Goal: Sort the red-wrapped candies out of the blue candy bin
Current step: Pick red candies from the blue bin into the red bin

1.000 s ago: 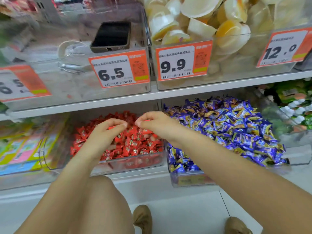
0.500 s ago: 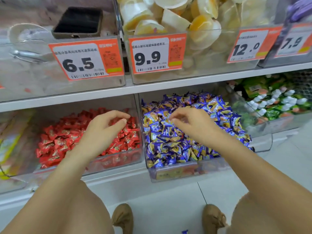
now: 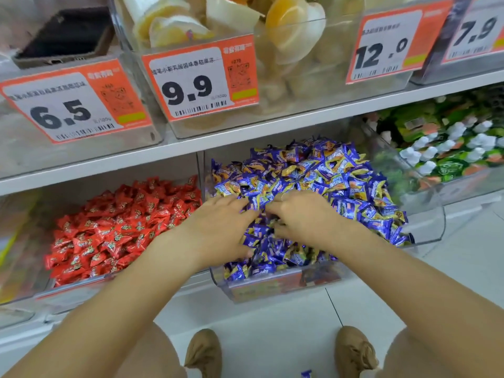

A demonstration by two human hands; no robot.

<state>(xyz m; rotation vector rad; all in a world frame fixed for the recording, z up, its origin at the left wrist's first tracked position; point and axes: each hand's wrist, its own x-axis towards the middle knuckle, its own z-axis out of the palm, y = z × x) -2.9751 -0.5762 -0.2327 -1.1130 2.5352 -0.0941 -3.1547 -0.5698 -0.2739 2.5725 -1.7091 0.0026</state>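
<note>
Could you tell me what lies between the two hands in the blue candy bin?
In the head view, only blue-wrapped candies fill the narrow gap between the left hand and the right hand; no red one shows there.

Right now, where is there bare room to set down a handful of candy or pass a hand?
Bare floor between the blue candy bin and the shoes. Crowded: both hands, left and right, dig in the heaped blue candies; the red candy bin is full.
</note>
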